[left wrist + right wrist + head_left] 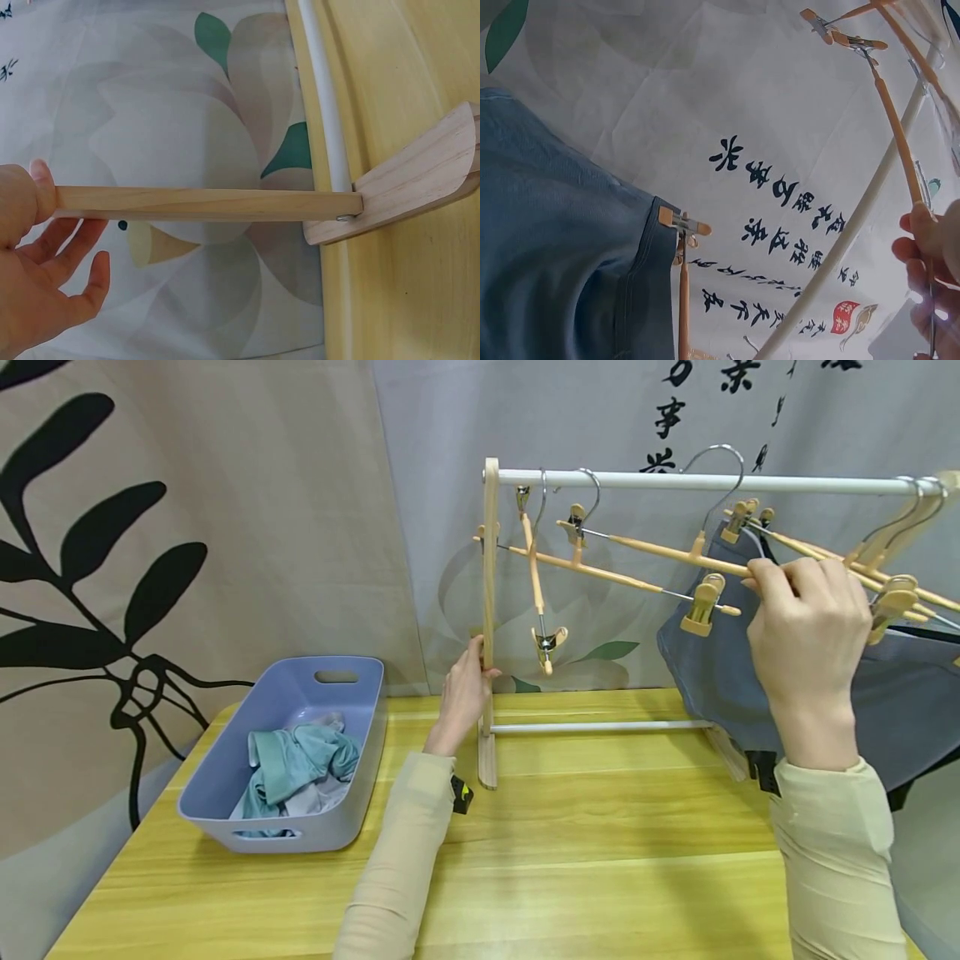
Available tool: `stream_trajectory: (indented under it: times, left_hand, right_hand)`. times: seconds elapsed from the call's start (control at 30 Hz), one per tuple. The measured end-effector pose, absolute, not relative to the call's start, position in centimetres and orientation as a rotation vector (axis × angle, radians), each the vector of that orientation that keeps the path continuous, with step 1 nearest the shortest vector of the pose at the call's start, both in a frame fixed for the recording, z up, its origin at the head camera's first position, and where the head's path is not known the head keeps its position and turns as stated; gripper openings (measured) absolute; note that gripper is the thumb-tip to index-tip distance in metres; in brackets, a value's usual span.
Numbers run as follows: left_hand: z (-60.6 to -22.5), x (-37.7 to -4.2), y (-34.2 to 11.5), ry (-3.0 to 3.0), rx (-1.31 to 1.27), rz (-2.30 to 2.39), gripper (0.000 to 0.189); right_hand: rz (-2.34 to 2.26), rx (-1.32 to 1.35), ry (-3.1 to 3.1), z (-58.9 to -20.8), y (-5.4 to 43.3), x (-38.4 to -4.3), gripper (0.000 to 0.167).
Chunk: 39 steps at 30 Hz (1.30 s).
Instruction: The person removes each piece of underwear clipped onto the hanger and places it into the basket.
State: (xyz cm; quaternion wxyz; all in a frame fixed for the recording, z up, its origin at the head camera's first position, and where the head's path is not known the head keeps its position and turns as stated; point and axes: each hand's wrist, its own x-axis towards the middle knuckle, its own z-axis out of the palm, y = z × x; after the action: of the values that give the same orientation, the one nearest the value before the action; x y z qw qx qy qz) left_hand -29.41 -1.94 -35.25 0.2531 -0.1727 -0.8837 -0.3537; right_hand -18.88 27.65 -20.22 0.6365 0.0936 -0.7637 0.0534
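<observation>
My left hand (462,692) grips the wooden left upright (210,203) of a small clothes rack, with the thumb on one side and fingers on the other. Above the right part of the rack, my right hand (813,627) holds the wooden bar of a clip hanger (652,548). That hanger tilts, its hook (738,464) at the white top rail (637,482). Dark blue trousers (570,225) hang by clips behind my right hand. Other clip hangers (534,568) hang towards the rail's left end.
A blue plastic basket (367,777) stands on the wooden table (600,860) at left, with teal and pale crumpled cloths (300,764) inside. The rack's lower white bar (592,727) runs close over the table. A curtain with printed characters (667,418) hangs behind.
</observation>
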Motion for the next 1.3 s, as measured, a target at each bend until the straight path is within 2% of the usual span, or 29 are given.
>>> stream_trajectory:
  times: [0.37, 0.8, 1.07, 1.3]
  left_hand:
    - [-35.3, -29.5, -2.0, -2.373, -0.481, -0.961, 0.044]
    - [-35.5, -29.8, -2.0, -2.397, -0.461, -0.976, 0.043]
    - [-35.5, -29.7, -2.0, -2.406, -0.456, -0.981, 0.044]
    - [-35.6, -29.7, -2.0, -2.373, -0.479, -0.979, 0.043]
  right_hand:
    - [0.069, 0.285, -1.838, -19.1, 26.9, -20.0, 0.038]
    - [0.162, 0.342, -1.864, -19.7, 26.3, -20.6, 0.040]
    - [0.191, 0.327, -1.869, -20.2, 26.1, -20.4, 0.021]
    - [0.218, 0.325, -1.820, -21.0, 25.9, -20.1, 0.018]
